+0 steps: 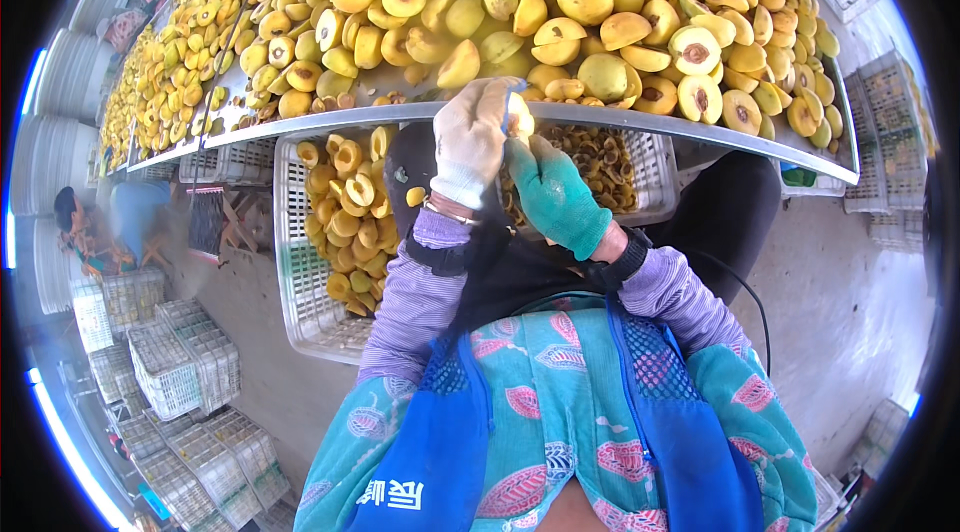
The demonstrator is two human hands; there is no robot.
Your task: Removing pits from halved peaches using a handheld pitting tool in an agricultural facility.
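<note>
So the fruit piece point(521, 119) I've got is right at the front of my grip, just about over the near lip of the metal table point(350, 119). It's pale and looks wet on the side I can see. My guess: light, firm enough to squeeze a bit, but slick on the cut face and easy to bruise if I clamp too hard. I'd hold it by the skin around the outside and keep my fingers off the wet flesh. A glove should help with the slipperiness.

Grip-wise, my left hand point(468, 142) in the whitish glove is curled in close around the piece from its left, so barely any gap there. My right hand point(560, 197), in the teal glove, comes up from below right with the fingertips bunched narrow at the piece's lower end. Can't tell if they're pinching the fruit or something tucked behind it, too much is hidden.

Straight past my grip is a big fruit pile point(600, 2), lots of cut halves showing brown centres. Below and left of my hands there's a white crate point(290, 262) with yellow halves point(350, 217) in it, and behind my right hand another crate point(655, 167) holds small brownish bits point(605, 167).
</note>
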